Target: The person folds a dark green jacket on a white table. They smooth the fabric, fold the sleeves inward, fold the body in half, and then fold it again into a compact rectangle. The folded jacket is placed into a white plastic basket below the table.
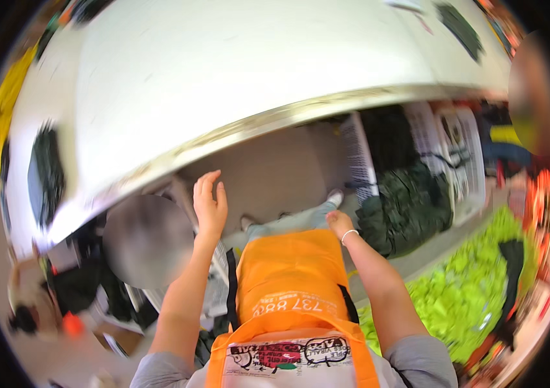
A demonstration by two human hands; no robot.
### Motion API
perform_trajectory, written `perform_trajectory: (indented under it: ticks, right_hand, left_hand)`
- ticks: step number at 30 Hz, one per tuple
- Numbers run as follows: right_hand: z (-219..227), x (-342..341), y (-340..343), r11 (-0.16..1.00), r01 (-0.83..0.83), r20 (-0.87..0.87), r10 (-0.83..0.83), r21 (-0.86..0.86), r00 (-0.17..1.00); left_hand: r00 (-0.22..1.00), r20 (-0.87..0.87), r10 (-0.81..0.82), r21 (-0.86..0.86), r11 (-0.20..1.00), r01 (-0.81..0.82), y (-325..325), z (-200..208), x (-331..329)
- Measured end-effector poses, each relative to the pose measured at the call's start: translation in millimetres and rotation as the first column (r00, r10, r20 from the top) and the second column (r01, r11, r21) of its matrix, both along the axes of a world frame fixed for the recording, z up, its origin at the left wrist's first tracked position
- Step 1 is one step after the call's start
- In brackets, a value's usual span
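My left hand (209, 205) is raised in front of the near edge of a white table (242, 58). Its fingers are stretched out and nothing is in it. My right hand (339, 224) is held lower, its fingers curled closed, and no object shows in it. A white band (349, 235) circles the right wrist. Between my forearms hangs the orange apron (291, 271) that I wear. Dark cloth bundles (407, 204) lie at the white plastic crates, just right of my right hand.
A dark bundle (46, 174) lies on the table's left end, another (459, 31) at its far right. White crates (465, 155) stand under the right side. A lime-green heap (443, 304) lies at the lower right. Other people (32, 301) are at the left and right edges.
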State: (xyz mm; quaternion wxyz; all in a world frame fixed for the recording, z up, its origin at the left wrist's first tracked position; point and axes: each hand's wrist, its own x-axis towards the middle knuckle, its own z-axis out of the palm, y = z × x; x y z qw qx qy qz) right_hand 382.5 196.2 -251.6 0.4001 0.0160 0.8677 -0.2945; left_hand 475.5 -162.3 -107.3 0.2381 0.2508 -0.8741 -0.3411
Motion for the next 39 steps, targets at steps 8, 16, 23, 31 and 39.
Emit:
perform_trajectory:
  ticks: [8, 16, 23, 31, 39]
  right_hand:
    - [-174, -75, 236, 0.928, 0.366, -0.017, -0.365, 0.066, 0.931]
    - [-266, -312, 257, 0.892, 0.451, -0.185, -0.450, -0.038, 0.874]
    - [-379, -477, 275, 0.742, 0.332, -0.402, -0.093, 0.582, 0.911]
    - [-434, -440, 353, 0.874, 0.476, -0.172, -0.456, 0.098, 0.873]
    - [-70, -315, 265, 0.805, 0.228, -0.108, -0.338, -0.548, 0.935]
  left_hand:
    - [0.876, 0.136, -0.462, -0.364, 0.799, 0.478, 184, 15, -343]
    - [0.730, 0.603, -0.323, -0.524, 0.529, 0.667, 321, -15, -491]
    - [0.761, 0.529, -0.376, -0.479, 0.608, 0.633, 326, -44, -504]
    - [0.725, 0.566, -0.392, -0.499, 0.538, 0.680, 329, -41, -518]
    - [0.766, 0.517, -0.382, -0.483, 0.609, 0.629, 330, -26, -504]
